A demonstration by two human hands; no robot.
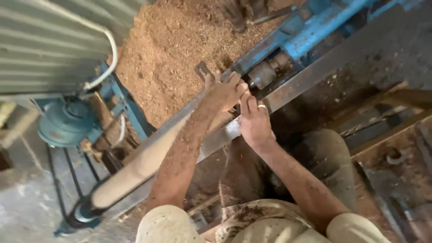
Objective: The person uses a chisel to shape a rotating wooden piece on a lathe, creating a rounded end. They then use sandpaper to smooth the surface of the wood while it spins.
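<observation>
Single head-worn view, looking steeply down, close over both forearms, wood lathe (148, 157) crossing diagonally

From here I cannot make out what my left hand (225, 92) pinches; its fingers cover it. My right hand (253, 120) hides the metal rail (310, 76) beneath its palm. Just beyond both hands, the wooden spindle (144, 164) vanishes behind my left forearm. Everything is motion-blurred.
</observation>
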